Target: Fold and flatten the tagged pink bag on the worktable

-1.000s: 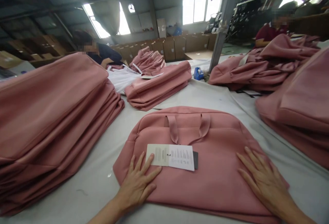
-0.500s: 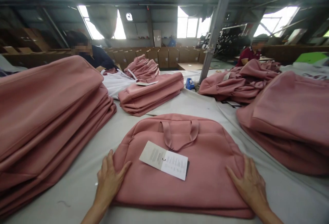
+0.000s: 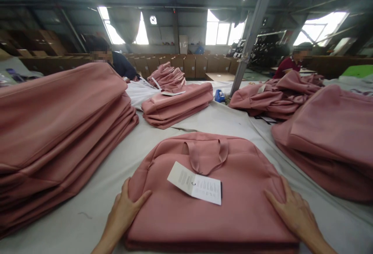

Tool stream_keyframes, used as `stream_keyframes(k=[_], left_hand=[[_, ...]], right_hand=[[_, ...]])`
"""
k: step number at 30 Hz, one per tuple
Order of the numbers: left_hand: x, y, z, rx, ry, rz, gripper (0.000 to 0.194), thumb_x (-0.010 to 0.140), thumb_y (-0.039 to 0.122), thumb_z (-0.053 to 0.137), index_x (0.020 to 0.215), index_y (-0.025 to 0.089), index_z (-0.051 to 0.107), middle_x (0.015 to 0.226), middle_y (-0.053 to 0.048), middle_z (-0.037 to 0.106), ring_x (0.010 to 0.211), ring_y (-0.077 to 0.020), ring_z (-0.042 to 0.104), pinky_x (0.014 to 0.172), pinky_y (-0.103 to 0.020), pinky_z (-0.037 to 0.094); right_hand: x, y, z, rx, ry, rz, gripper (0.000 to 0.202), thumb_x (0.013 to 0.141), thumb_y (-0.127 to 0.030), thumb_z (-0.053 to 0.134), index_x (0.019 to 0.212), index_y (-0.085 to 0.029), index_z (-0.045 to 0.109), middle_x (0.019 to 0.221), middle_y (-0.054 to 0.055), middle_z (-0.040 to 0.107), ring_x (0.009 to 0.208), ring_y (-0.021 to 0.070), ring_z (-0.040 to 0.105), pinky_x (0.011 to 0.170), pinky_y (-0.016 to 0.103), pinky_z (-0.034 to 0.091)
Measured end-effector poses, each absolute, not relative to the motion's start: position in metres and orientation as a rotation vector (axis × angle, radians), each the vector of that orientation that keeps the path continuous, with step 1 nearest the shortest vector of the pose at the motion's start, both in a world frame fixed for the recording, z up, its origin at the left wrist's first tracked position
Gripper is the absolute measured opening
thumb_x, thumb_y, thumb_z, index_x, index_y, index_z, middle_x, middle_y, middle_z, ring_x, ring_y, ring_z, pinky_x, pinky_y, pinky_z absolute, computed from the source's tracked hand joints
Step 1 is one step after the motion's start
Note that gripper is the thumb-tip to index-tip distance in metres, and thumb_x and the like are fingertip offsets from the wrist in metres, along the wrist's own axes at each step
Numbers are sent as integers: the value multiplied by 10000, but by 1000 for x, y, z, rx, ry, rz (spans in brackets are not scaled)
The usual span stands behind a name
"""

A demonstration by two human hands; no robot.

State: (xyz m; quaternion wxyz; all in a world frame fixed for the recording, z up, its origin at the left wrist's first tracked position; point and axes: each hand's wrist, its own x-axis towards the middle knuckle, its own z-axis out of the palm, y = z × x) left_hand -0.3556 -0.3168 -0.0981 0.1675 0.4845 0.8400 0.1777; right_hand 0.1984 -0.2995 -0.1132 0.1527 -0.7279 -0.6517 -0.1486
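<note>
Fingers of left hand [image 3: 124,213] and right hand [image 3: 293,213] lie spread, flanking pink bag [image 3: 210,203]'s near corners.

A big bag factory room

Tall piles of pink bags [image 3: 58,129] sit on a long grey table [image 3: 215,118], brown boxes [image 3: 192,63] line the far wall, and other people work nearby.

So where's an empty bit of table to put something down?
Bare cloth shows between the tall left stack and the bag under both hands, and beyond the bag toward the small stack. The right side is crowded by another pile.
</note>
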Motion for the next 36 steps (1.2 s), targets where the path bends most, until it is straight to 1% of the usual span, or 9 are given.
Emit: stream_keyframes(k=[4, 7, 9, 11, 17, 22, 28, 32, 36], left_hand=[[-356, -342, -97, 1670, 2542, 438, 928, 839, 665, 421, 1517, 105, 127, 1455, -291, 355, 1266, -469, 456, 948, -630, 441], [-340, -341, -70, 2253, 2561, 257, 673, 892, 472, 440, 1493, 206, 296, 1547, -235, 253, 1411, -484, 230, 1049, -735, 238], [-325, -341, -55, 2680, 2288, 226, 641, 882, 401, 491, 1485, 264, 324, 1587, -169, 220, 1453, -424, 166, 1114, -654, 205], [-312, -344, -55, 2908, 2059, 263, 738, 850, 470, 554, 1500, 236, 295, 1580, -185, 242, 1435, -389, 250, 1105, -535, 295], [-304, -359, -102, 3102, 1894, 288, 963, 780, 660, 549, 1498, 84, 265, 1497, -254, 375, 1351, -376, 406, 1112, -465, 257], [-309, -360, -106, 3086, 1839, 255, 1101, 700, 760, 573, 1496, 69, 257, 1514, -282, 320, 1375, -413, 354, 1163, -476, 123], [-308, -356, -108, 3052, 1783, 323, 1106, 721, 814, 508, 1481, 43, 284, 1532, -304, 258, 1386, -439, 312, 1164, -503, 87], [-308, -354, -110, 3035, 1808, 340, 1085, 720, 791, 536, 1479, 52, 300, 1533, -294, 264, 1381, -441, 314, 1167, -510, 74], [-309, -351, -111, 3095, 1780, 401, 1060, 738, 795, 508, 1479, 62, 314, 1511, -281, 327, 1381, -421, 325, 1176, -507, 62]], right_hand=[[181, -326, -109, -2059, -1828, -452, 777, 903, -516, 372, 1549, -265, 22, 1257, 211, 578, 961, 458, 626, 725, 639, 512], [164, -326, -99, -2017, -1912, -587, 702, 953, -444, 340, 1546, -169, 85, 1413, 287, 422, 1222, 492, 485, 910, 705, 418], [161, -320, -94, -1849, -2107, -651, 659, 969, -352, 334, 1547, -194, 60, 1523, 280, 275, 1363, 470, 330, 1009, 745, 283], [165, -314, -93, -1581, -2333, -695, 681, 954, -302, 380, 1548, -239, 53, 1562, 247, 223, 1406, 424, 277, 1043, 720, 243], [174, -316, -85, -1026, -2807, -730, 732, 881, -634, 477, 1496, -268, 327, 1468, 162, 454, 1334, 378, 419, 1111, 625, 145], [165, -325, -79, -1004, -2856, -616, 961, 788, -802, 435, 1504, -173, 310, 1456, 256, 423, 1313, 455, 424, 990, 634, 337], [168, -324, -88, -953, -2769, -604, 998, 741, -840, 457, 1480, -174, 373, 1440, 271, 436, 1229, 471, 507, 914, 590, 426], [146, -310, -69, -980, -2635, -543, 791, 831, -635, 561, 1452, -165, 422, 1405, 189, 517, 1201, 365, 562, 957, 467, 456], [76, -283, -34, -826, -2538, -365, 593, 903, -286, 547, 1444, -98, 391, 1413, 150, 522, 1355, 302, 418, 1147, 482, 302]])
